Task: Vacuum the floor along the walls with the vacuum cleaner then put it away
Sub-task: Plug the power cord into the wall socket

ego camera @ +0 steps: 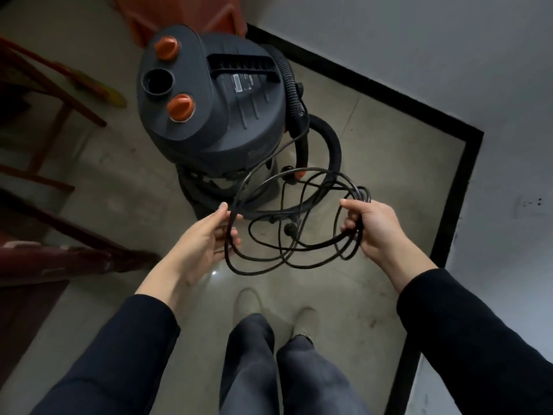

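The vacuum cleaner (215, 94), a dark grey canister with a domed lid, stands upright on the pale floor (119, 190) in a corner where a black skirting board (419, 106) runs along the foot of the white wall (449, 40). On the lid are two orange knobs (167, 47), with an open round port (157, 80) between them and a ribbed carry handle (242, 62) beside them. A black ribbed hose (332, 145) comes down the wall-facing side of the vacuum cleaner and curves round towards its base. In front of the vacuum cleaner, on the side nearest the person, a black power cord (287, 250) hangs in several loose, overlapping loops stretched between both hands above the floor. The left hand (206, 238) is palm up, its thumb and fingers closed lightly on a few strands at one end of the loops. The right hand (371, 229) has its fingers curled round a bunch of strands at the other end, gripping them together. One strand runs up from the loops towards the hose side of the vacuum cleaner. Both arms wear dark sleeves, and below the cord the person's dark trousers and two light shoes (248, 301) point towards the vacuum cleaner. Behind the vacuum cleaner, against the far edge of the view, stands an orange plastic object (167, 13), partly cut off. On the side of the vacuum cleaner away from the wall is reddish-brown wooden furniture (45, 85) with slanting rails.
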The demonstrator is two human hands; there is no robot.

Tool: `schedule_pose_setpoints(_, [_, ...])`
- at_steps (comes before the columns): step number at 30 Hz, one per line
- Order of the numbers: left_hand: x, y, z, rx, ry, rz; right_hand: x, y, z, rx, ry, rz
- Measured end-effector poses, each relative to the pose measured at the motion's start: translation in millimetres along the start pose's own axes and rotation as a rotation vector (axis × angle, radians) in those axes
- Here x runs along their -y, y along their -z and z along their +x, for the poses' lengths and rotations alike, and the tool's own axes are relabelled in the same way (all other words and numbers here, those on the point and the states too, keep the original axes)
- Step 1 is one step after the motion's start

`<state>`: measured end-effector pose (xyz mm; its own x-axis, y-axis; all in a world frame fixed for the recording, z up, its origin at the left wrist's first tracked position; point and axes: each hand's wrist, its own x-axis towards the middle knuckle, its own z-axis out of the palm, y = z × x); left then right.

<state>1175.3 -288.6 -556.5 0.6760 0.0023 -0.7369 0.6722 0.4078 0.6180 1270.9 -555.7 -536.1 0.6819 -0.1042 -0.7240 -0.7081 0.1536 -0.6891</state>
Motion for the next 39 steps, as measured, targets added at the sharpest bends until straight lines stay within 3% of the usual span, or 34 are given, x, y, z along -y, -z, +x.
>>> schedule_pose_setpoints(6, [10.4, -5.0, 4.1, -0.11, -0.07, 0.047, 19.1, 10.0, 3.2, -0.016, 0.029, 0.127])
schedule_pose_setpoints(9, [19.9, -7.8, 1.6, -0.112, -0.098, 0.104, 30.5, 17.7, 3.1, 0.028, -0.047, 0.366])
schedule_pose_setpoints(13, [37.0, -23.1, -1.7, -0.025, -0.03, 0.222, 31.3, 17.7, -5.5, 0.096, -0.135, 0.57])
schedule_pose_setpoints(19, [51.6, -62.7, -8.0, 0.124, -0.027, 0.179, 10.5, -4.1, -21.3, 0.138, -0.188, 0.725])
schedule_pose_setpoints(26, [56.2, -76.8, -3.4, -0.009, -0.105, 0.221, -1.4, -13.2, -36.0, 0.286, -0.225, 0.468])
schedule_pose_setpoints(33, [49.0, -84.0, 3.2, 0.094, -0.112, 0.381, -5.5, -8.2, -32.0, 0.375, -0.193, 0.355])
schedule_pose_setpoints(35, [47.9, -81.2, 1.9, 0.1, -0.122, 0.388, -7.3, -5.6, -28.7, 0.341, -0.193, 0.301])
schedule_pose_setpoints(39, [38.7, -68.0, -1.4, 0.029, -0.142, 0.368, -16.1, -6.3, -22.6, 0.1, -0.147, 0.021])
